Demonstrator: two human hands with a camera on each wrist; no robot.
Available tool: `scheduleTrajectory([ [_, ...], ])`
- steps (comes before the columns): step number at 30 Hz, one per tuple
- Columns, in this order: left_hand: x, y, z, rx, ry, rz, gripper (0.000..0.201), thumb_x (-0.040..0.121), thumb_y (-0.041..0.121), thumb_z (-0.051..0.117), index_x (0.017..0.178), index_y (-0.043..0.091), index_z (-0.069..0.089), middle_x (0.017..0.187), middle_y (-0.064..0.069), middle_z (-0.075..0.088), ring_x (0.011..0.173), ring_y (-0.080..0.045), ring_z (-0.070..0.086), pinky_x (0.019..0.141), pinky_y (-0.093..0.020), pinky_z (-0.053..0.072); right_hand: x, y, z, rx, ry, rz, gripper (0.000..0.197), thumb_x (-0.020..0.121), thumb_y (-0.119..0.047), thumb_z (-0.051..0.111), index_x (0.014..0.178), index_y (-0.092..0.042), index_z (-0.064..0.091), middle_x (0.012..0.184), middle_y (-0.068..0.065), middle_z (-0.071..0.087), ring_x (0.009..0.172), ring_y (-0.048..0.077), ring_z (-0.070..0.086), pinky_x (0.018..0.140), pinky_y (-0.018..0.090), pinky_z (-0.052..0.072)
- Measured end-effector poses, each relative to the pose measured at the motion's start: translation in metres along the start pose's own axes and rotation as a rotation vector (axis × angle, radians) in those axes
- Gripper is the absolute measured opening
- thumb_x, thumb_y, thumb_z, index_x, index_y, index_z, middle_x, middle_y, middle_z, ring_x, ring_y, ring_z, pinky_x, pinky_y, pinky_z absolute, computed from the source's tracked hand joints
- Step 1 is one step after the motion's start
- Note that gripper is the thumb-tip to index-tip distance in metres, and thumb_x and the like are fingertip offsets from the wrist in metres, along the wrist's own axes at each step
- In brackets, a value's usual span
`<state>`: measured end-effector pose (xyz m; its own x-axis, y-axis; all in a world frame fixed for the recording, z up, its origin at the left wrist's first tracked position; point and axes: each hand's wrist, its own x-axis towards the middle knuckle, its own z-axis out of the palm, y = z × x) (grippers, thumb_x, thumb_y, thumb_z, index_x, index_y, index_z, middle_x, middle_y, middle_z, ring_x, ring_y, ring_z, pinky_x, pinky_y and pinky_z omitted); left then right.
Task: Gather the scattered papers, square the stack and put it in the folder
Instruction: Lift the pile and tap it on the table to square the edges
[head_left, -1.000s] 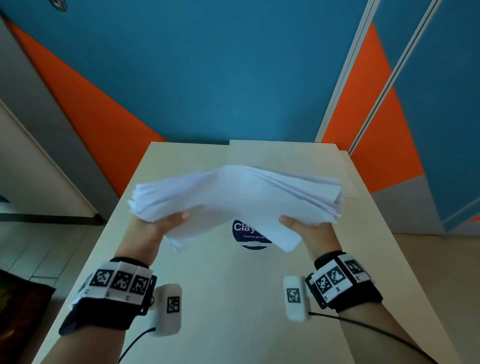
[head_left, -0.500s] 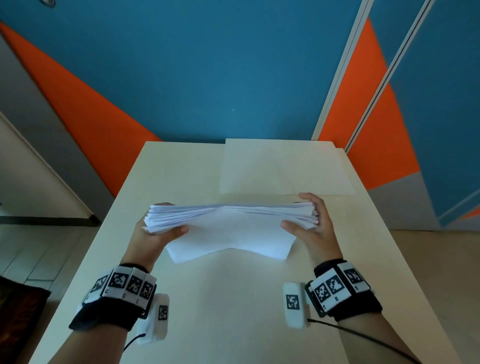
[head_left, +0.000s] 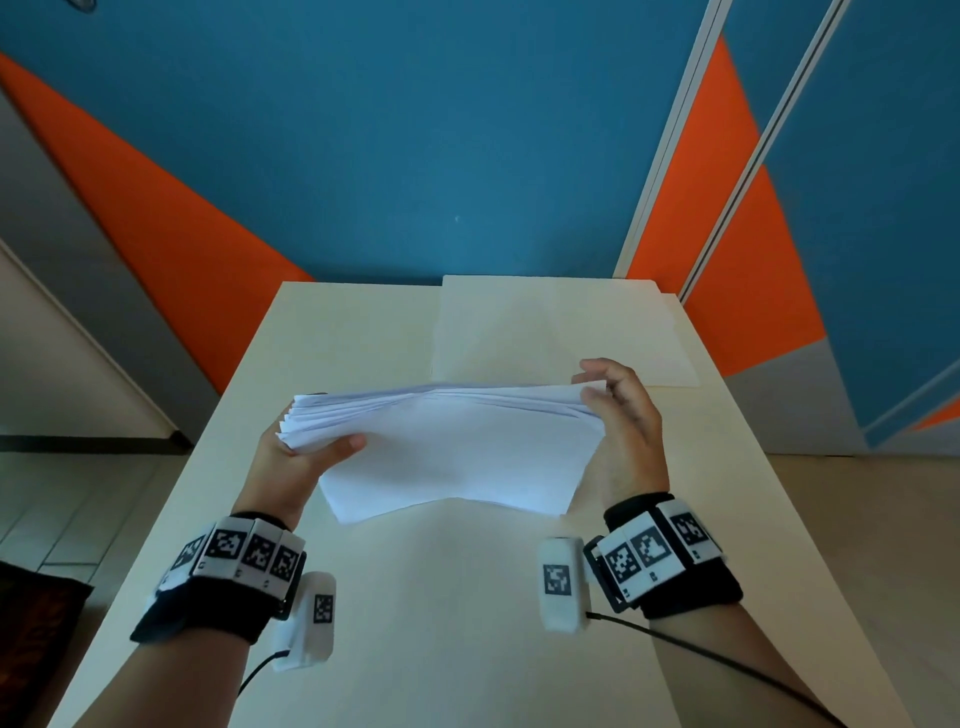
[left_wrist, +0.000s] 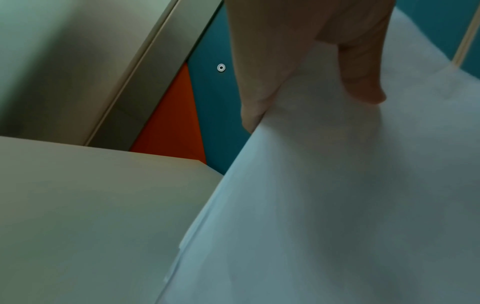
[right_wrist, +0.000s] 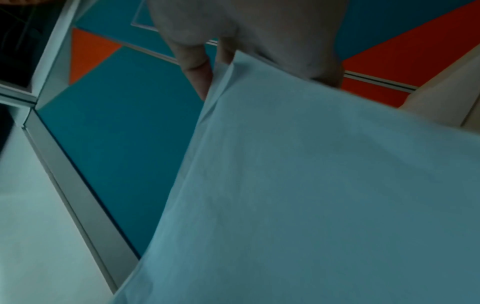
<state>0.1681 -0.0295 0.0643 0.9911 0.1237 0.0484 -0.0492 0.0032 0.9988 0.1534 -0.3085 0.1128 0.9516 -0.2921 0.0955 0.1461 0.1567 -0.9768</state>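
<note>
A stack of white papers (head_left: 457, 447) stands tilted on the cream table (head_left: 467, 623), its lower long edge on the tabletop. My left hand (head_left: 306, 457) grips the stack's left end, thumb on the front sheet and fingers hidden behind. My right hand (head_left: 615, 410) holds the right end, with fingers behind the top corner. The left end is slightly fanned. The left wrist view shows the left hand (left_wrist: 306, 41) pinching the papers (left_wrist: 337, 205). In the right wrist view the right hand (right_wrist: 259, 30) holds the papers (right_wrist: 311, 185). A cream folder (head_left: 561, 332) lies flat, closed, at the table's far end.
The narrow table runs away from me to a blue and orange wall (head_left: 415, 156). Its left and right edges drop to the floor (head_left: 857, 519) close beside my hands. A dark object (head_left: 36, 623) sits on the floor at the lower left.
The stack came down from the air onto the table and its sheets drew together. It now hides the blue sticker. My right hand slid up the right end.
</note>
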Motion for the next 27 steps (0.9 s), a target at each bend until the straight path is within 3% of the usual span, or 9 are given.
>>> scheduleTrajectory([
  [4, 0.002, 0.000, 0.001, -0.042, 0.013, -0.019, 0.075, 0.043, 0.030, 0.079, 0.109, -0.002, 0.062, 0.096, -0.007, 0.070, 0.086, -0.018, 0.067, 0.076, -0.028, 0.051, 0.003, -0.002, -0.003, -0.048, -0.040, 0.001, 0.025, 0.087, 0.007, 0.046, 0.078, -0.013, 0.058, 0.085, 0.009, 0.053, 0.083, 0.017, 0.049, 0.070, 0.013, 0.042],
  [12, 0.004, -0.003, 0.004, -0.070, 0.003, -0.036, 0.031, 0.062, 0.007, 0.075, 0.090, 0.015, 0.066, 0.077, 0.011, 0.076, 0.073, -0.003, 0.071, 0.064, -0.013, 0.055, 0.008, -0.001, -0.008, 0.152, 0.009, 0.100, 0.027, 0.083, 0.009, 0.035, 0.065, -0.008, 0.043, 0.084, 0.005, 0.055, 0.070, 0.007, 0.054, 0.061, 0.012, 0.043],
  [14, 0.005, -0.003, 0.005, -0.059, 0.018, -0.045, 0.023, 0.071, -0.001, 0.072, 0.086, 0.015, 0.066, 0.072, 0.013, 0.076, 0.069, 0.000, 0.071, 0.063, -0.014, 0.055, 0.011, 0.001, -0.007, 0.137, -0.012, 0.118, 0.014, 0.086, -0.013, 0.044, 0.073, -0.011, 0.045, 0.082, 0.003, 0.052, 0.066, 0.005, 0.053, 0.066, 0.019, 0.041],
  [16, 0.005, -0.003, 0.007, -0.045, 0.052, -0.051, 0.015, 0.070, 0.007, 0.071, 0.082, 0.016, 0.066, 0.067, 0.016, 0.074, 0.064, 0.004, 0.068, 0.065, -0.018, 0.053, 0.012, 0.007, -0.011, 0.069, -0.071, 0.086, 0.037, 0.073, -0.044, 0.062, 0.090, -0.017, 0.045, 0.087, -0.003, 0.050, 0.074, -0.002, 0.055, 0.073, 0.018, 0.041],
  [17, 0.005, -0.003, 0.009, -0.047, 0.072, -0.049, 0.013, 0.070, 0.010, 0.071, 0.080, 0.017, 0.066, 0.065, 0.017, 0.073, 0.062, 0.005, 0.067, 0.067, -0.021, 0.050, 0.012, 0.010, -0.014, 0.005, -0.127, 0.062, 0.056, 0.061, -0.049, 0.070, 0.100, -0.020, 0.043, 0.091, -0.007, 0.049, 0.076, -0.009, 0.055, 0.074, 0.009, 0.043],
  [19, 0.006, -0.001, 0.012, -0.053, 0.122, -0.049, 0.011, 0.077, 0.006, 0.070, 0.077, 0.016, 0.065, 0.060, 0.018, 0.071, 0.058, 0.007, 0.065, 0.068, -0.023, 0.047, 0.011, 0.016, -0.022, -0.134, -0.216, 0.052, 0.068, 0.060, -0.033, 0.077, 0.116, -0.021, 0.040, 0.101, -0.012, 0.048, 0.079, -0.022, 0.053, 0.071, -0.001, 0.042],
  [22, 0.005, 0.006, 0.012, -0.076, 0.163, -0.042, 0.015, 0.081, 0.004, 0.066, 0.075, 0.018, 0.066, 0.061, 0.018, 0.071, 0.059, 0.007, 0.065, 0.069, -0.021, 0.051, 0.007, 0.020, -0.030, -0.286, -0.255, 0.128, 0.053, 0.068, 0.003, 0.078, 0.112, -0.016, 0.057, 0.107, -0.006, 0.062, 0.088, -0.015, 0.060, 0.085, 0.013, 0.052],
  [25, 0.006, 0.010, 0.005, -0.209, 0.178, -0.077, 0.023, 0.084, 0.007, 0.061, 0.074, 0.023, 0.074, 0.075, 0.015, 0.074, 0.074, 0.000, 0.068, 0.084, -0.030, 0.049, 0.005, 0.023, -0.040, -0.406, -0.278, 0.194, 0.031, 0.073, 0.001, 0.074, 0.085, -0.026, 0.065, 0.093, -0.004, 0.067, 0.080, -0.012, 0.064, 0.087, 0.012, 0.050],
  [27, 0.004, 0.011, 0.002, -0.301, 0.176, -0.133, 0.025, 0.088, 0.009, 0.057, 0.083, 0.026, 0.075, 0.088, 0.010, 0.074, 0.088, -0.011, 0.067, 0.096, -0.041, 0.045, 0.004, 0.024, -0.045, -0.320, -0.230, 0.256, 0.019, 0.065, -0.013, 0.082, 0.073, -0.023, 0.068, 0.086, 0.005, 0.066, 0.081, 0.017, 0.064, 0.102, 0.042, 0.045],
])
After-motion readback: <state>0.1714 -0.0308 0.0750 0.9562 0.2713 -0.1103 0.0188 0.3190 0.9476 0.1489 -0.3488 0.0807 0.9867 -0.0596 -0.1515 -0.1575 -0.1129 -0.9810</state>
